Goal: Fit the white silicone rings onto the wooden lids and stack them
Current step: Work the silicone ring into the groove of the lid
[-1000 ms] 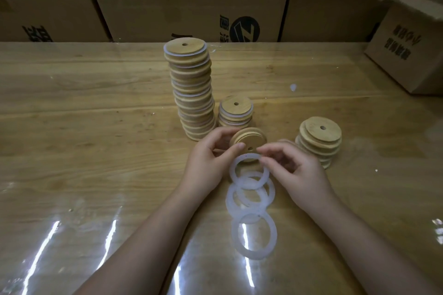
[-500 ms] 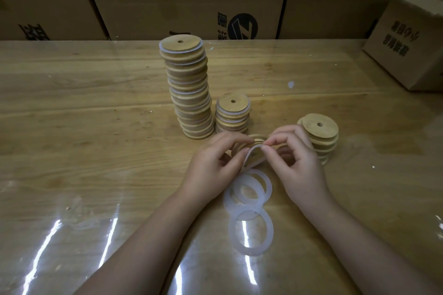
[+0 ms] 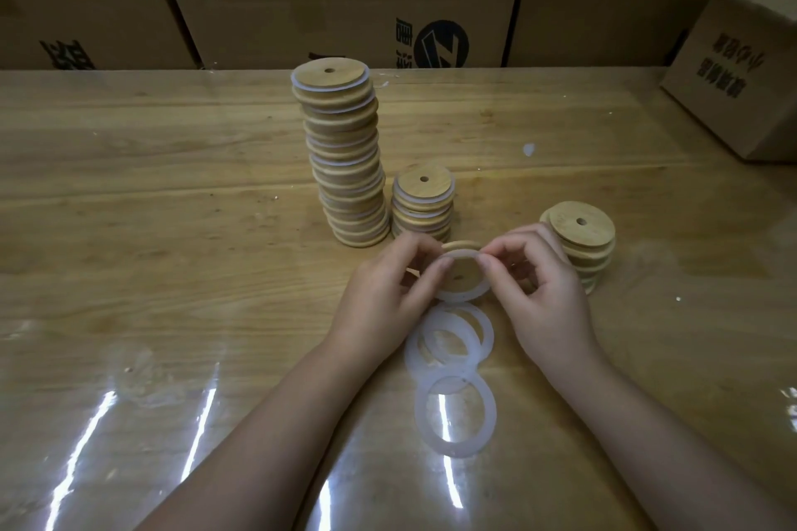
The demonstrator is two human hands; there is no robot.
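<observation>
My left hand (image 3: 386, 285) and my right hand (image 3: 539, 285) hold one wooden lid (image 3: 461, 272) tilted toward me, with a white silicone ring (image 3: 468, 293) around its stepped side. Both thumbs and forefingers pinch the ring's upper edge. Three loose white rings (image 3: 453, 351) lie overlapping on the table just in front of my hands. A tall leaning stack of ringed lids (image 3: 345, 155) stands behind, a short stack of ringed lids (image 3: 423, 203) beside it, and a stack of bare wooden lids (image 3: 580, 244) sits at the right, partly behind my right hand.
The wooden table (image 3: 151, 228) is covered with a glossy clear sheet. Cardboard boxes (image 3: 345, 13) line the far edge, and one open box (image 3: 742, 73) stands at the back right corner. A small white fleck (image 3: 528, 149) lies beyond the stacks.
My right hand lifted a ring from the pile up to the lid held by my left hand. The ring now sits around the lid, and both hands grip it.
</observation>
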